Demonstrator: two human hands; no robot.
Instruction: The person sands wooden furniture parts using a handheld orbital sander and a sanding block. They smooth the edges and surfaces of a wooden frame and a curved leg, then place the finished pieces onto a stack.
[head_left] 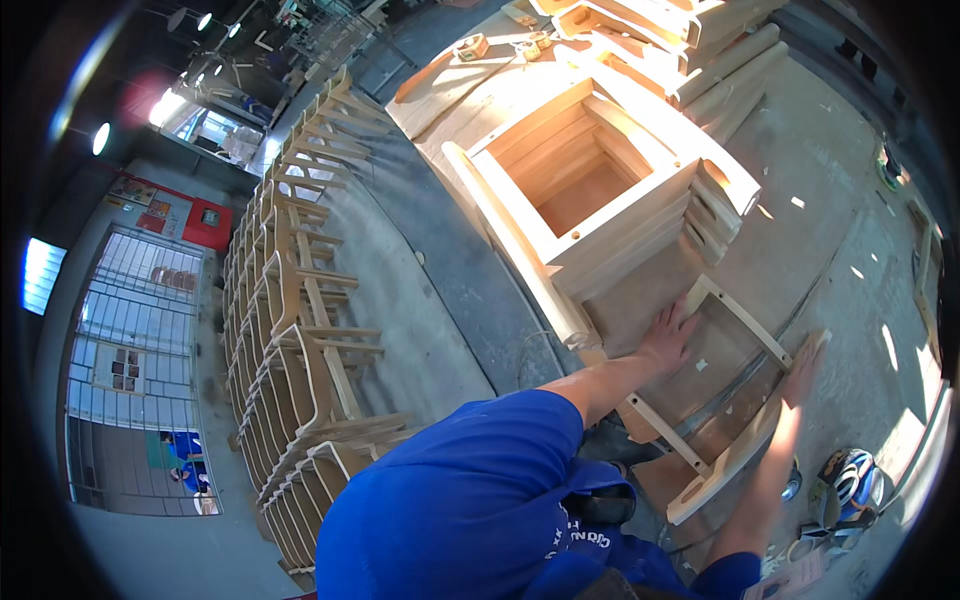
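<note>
Head view: the frame [748, 327] lies below and between the fingers of both hands, on a grey surface [830, 260]. The left hand [668, 340] is at its far left corner, fingers slightly spread and reaching onto the wood; whether they close around it I cannot tell. The right hand [803, 370] lies along the far end of the right rail [735, 462], fingers nearly straight and together; its thumb and any grip underneath are hidden.

The frame should be light enough for two hands, being thin bars around a gap, and stiff along each bar. Its joints are probably the weak points if it is twisted. Bare wood like this is likely smooth but not very slippery. The best hold seems to be on the two long rails, just beside the joints, close to where the fingers are now, with both sides lifted evenly.

It is pale, plain wood, four-sided, with two straight crossbars: one between the two sets of fingers, the other nearer the body. Small dark spots, perhaps holes, mark the crossbar ends. The right rail bows gently and broadens at the end away from the right fingers; the left rail is partly covered by the left forearm. Beyond the left fingers stands a wooden box [625, 208], apart from the frame. Well left of those fingers runs a row of chair frames [300, 350].
</note>
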